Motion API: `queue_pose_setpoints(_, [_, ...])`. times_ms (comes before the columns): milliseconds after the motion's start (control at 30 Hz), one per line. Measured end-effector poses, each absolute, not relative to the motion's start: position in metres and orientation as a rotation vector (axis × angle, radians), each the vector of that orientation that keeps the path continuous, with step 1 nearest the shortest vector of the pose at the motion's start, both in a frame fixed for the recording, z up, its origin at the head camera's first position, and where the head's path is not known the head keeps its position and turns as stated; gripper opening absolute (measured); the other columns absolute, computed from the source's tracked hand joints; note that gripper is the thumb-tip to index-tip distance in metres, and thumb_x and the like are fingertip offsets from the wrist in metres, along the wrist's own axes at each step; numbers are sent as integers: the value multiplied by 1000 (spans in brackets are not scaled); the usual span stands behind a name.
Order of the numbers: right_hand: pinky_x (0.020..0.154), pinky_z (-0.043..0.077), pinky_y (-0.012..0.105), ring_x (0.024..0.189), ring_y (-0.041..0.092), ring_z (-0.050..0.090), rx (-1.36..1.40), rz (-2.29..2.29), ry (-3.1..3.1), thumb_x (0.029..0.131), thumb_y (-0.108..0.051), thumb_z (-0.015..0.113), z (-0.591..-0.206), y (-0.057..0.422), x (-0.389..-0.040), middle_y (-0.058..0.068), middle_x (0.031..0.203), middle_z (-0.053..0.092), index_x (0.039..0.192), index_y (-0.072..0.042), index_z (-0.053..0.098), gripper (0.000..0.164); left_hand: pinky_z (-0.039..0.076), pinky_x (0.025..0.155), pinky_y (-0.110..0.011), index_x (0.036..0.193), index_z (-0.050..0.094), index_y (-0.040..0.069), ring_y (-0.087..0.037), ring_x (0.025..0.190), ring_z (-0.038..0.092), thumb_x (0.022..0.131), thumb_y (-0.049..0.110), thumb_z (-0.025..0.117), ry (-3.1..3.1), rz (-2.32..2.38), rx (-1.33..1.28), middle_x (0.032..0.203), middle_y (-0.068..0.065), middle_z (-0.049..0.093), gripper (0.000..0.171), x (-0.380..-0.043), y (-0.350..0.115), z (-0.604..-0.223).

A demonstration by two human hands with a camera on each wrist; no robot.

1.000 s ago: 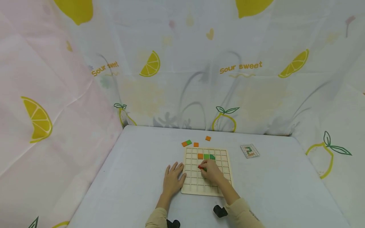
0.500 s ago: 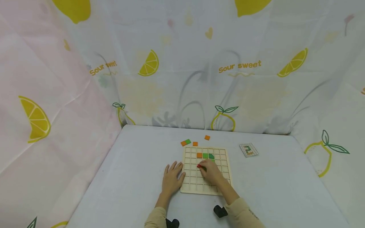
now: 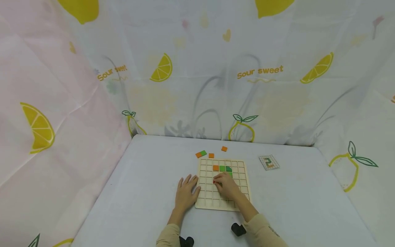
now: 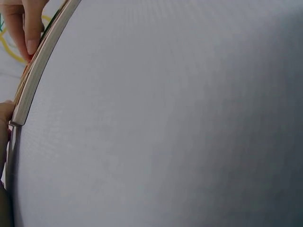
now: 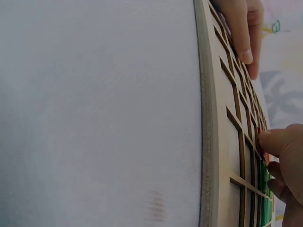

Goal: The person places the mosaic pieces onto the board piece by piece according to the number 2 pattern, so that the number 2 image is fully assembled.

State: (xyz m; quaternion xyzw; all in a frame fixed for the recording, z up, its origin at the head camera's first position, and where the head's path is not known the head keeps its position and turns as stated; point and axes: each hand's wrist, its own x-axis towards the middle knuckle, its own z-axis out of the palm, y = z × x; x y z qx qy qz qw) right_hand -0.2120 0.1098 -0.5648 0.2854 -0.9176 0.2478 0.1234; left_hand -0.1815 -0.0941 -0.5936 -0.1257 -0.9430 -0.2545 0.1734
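Note:
A wooden grid board (image 3: 207, 203) lies on the white table. My right hand (image 3: 227, 186) is over its middle, pinching a small red tile (image 3: 214, 182) down at a cell; in the right wrist view the thumb is against the red tile (image 5: 260, 143). My left hand (image 3: 185, 192) rests with spread fingers at the board's left edge. In one row of the board sit an orange tile (image 3: 216, 168), a green tile (image 3: 222, 168) and a dark green tile (image 3: 229, 168) with a rounded corner. Another green tile (image 3: 230, 174) is below, partly covered by the right hand.
Behind the board lie an orange and a green tile side by side (image 3: 201, 154), plus two loose orange tiles, one nearer (image 3: 211, 155) and one farther (image 3: 224, 149). A pattern card (image 3: 269, 162) is at the right. Lemon-print cloth (image 3: 197, 85) walls the table.
The right hand has lowered the red tile slightly toward the cell, and its fingers now cover more of it. The left hand and the other tiles stay put.

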Motion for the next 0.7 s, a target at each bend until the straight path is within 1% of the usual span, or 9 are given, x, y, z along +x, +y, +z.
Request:
queue_pose_setpoints(133, [81, 50, 40, 89, 24, 59, 732, 679, -2562, 80, -12, 72, -573, 107, -210, 5, 91, 70, 83, -5, 75, 8, 27, 109, -53, 122, 63, 6, -28, 125, 49, 86, 26, 62, -2669, -733, -366, 126, -6, 61, 41, -182, -94, -592])
queue_pose_setpoints(233, [75, 50, 40, 82, 24, 60, 643, 696, -2468, 77, -15, 76, -579, 104, -208, 5, 85, 71, 78, -5, 75, 11, 28, 109, -54, 122, 63, 6, -29, 125, 49, 86, 26, 62, -2669, -734, -367, 126, -6, 61, 41, -181, -94, -592])
queue_pose_setpoints(300, [73, 50, 39, 80, 24, 61, 597, 724, -2431, 75, -17, 78, -582, 102, -207, 6, 83, 71, 78, -4, 75, 13, 27, 109, -54, 122, 63, 6, -29, 125, 49, 86, 26, 62, -2671, -733, -366, 126, -7, 61, 41, -180, -94, -591])
queue_pose_setpoints(433, [73, 49, 39, 81, 24, 59, 581, 731, -2417, 75, -16, 78, -586, 99, -207, 5, 85, 71, 81, -5, 76, 13, 28, 109, -54, 122, 63, 6, -29, 125, 49, 87, 26, 62, -2660, -726, -370, 126, -7, 61, 41, -180, -94, -591])
queue_pose_setpoints(567, [74, 47, 43, 86, 25, 57, 629, 713, -2442, 77, -16, 75, -585, 98, -205, 4, 90, 69, 87, -8, 76, 12, 29, 108, -55, 120, 63, 5, -30, 124, 50, 85, 25, 63, -2638, -732, -371, 125, -8, 62, 40, -181, -94, -591])
queue_pose_setpoints(700, [74, 45, 43, 91, 24, 53, 644, 677, -2489, 80, -18, 73, -584, 99, -201, 4, 96, 66, 91, -10, 76, 14, 30, 107, -55, 120, 64, 5, -30, 123, 51, 85, 25, 64, -2630, -723, -375, 124, -8, 63, 40, -181, -94, -593])
